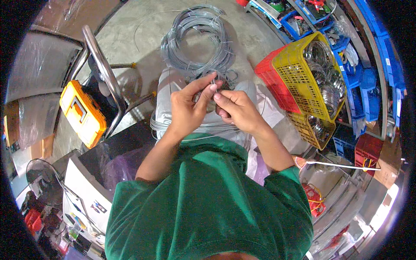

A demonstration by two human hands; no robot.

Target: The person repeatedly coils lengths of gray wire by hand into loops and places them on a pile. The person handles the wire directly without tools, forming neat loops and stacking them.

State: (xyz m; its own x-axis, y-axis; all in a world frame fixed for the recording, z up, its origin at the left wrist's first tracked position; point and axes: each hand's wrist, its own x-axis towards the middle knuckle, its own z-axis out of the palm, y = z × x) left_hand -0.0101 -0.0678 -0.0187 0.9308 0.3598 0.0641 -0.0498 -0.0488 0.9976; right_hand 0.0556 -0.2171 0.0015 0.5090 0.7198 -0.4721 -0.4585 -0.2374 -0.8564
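My left hand (189, 105) and my right hand (234, 108) meet in front of my chest, fingertips pinched together on a thin grey wire (213, 89). Both thumbs and forefingers close on the strand where the hands touch. Beyond them a large coil of grey steel wire (196, 41) lies on the concrete floor. More wire loops (203, 126) wrap around a grey sack-covered bundle (167, 93) just under my wrists. My green shirt fills the lower middle of the view.
A yellow crate (299, 73) holding shiny wire rings sits on a red crate (271, 82) at the right, with blue bins (359, 91) behind. A metal chair frame (102, 71) and an orange-yellow toolbox (82, 113) stand at the left. A fan (43, 182) is at lower left.
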